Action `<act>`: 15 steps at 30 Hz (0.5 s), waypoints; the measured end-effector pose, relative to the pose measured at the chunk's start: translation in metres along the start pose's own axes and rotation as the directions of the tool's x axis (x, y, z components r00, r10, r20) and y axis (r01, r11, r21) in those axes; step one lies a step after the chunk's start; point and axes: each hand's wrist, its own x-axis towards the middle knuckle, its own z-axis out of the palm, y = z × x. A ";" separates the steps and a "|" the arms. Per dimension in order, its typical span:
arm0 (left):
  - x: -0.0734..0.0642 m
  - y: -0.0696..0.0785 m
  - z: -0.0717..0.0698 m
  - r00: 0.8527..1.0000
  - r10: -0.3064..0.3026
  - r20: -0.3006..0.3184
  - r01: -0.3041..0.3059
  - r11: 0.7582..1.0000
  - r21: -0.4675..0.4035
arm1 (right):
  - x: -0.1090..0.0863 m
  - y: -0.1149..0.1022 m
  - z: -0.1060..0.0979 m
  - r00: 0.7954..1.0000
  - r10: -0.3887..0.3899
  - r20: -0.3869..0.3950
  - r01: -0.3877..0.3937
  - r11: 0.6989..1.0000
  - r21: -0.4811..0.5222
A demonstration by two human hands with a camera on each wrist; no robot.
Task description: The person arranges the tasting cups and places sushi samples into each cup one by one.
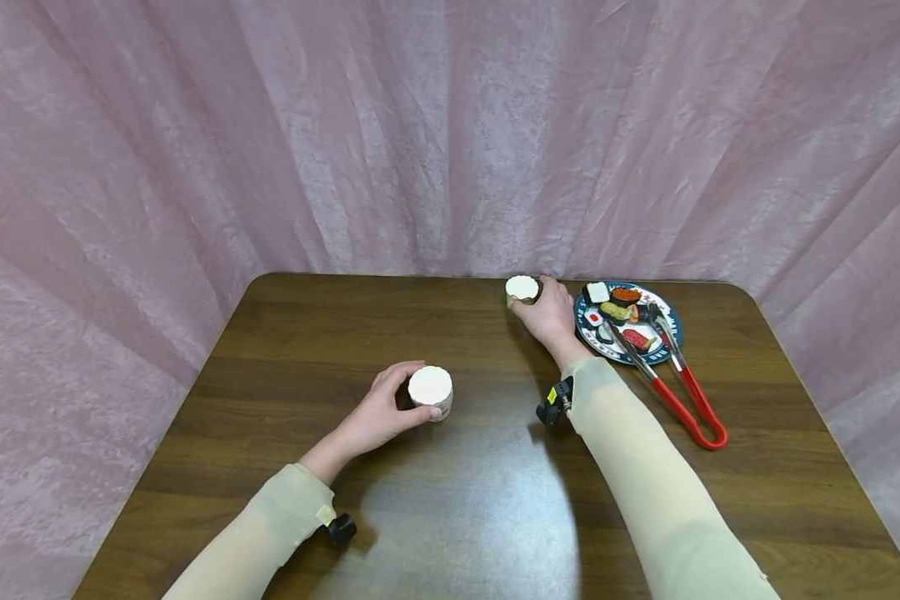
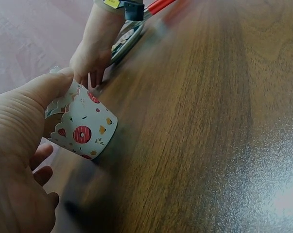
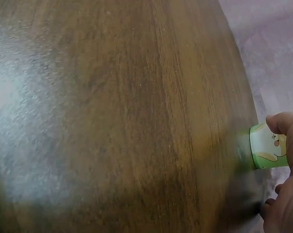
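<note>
Near the middle of the table, my left hand [image 1: 381, 412] pinches a white paper baking cup [image 1: 431, 387] by its scalloped rim. Doughnuts and small orange shapes are printed on the cup's wall [image 2: 88, 127] in the left wrist view, where the thumb lies over the rim. At the table's back edge my right hand [image 1: 552, 315] holds a second baking cup [image 1: 522, 288] between thumb and fingers. That one is green with a pale cartoon animal on its side, as the right wrist view shows, and my hand [image 3: 289, 170] hides part of it. Both cups stand upright.
Right of my right hand lies a blue-and-white plate [image 1: 606, 348] with several sushi pieces [image 1: 626, 296]. Red-handled tongs [image 1: 682, 400] rest with their tips on it, handles over the wooden table [image 1: 292, 350]. A pink curtain [image 1: 420, 150] hangs behind the back edge.
</note>
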 end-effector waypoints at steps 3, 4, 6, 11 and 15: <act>-0.001 0.000 0.001 1.000 0.000 0.000 0.000 1.000 -0.003 | -0.002 0.000 -0.002 1.000 -0.008 0.005 0.008 1.000 0.008; -0.001 0.001 0.001 1.000 0.001 0.001 -0.001 1.000 -0.003 | -0.004 0.000 -0.002 1.000 -0.010 0.003 0.010 1.000 0.014; -0.001 0.001 0.001 1.000 0.000 0.003 0.000 1.000 0.001 | -0.007 0.000 -0.006 1.000 -0.021 -0.002 0.021 0.999 0.030; 0.000 0.001 0.001 1.000 0.011 0.000 -0.011 1.000 0.005 | -0.016 -0.007 -0.018 0.996 -0.088 -0.016 0.088 0.995 0.055; 0.000 0.000 0.001 1.000 0.014 -0.003 -0.014 1.000 -0.001 | -0.021 -0.013 -0.028 0.989 -0.146 0.007 0.145 0.989 0.042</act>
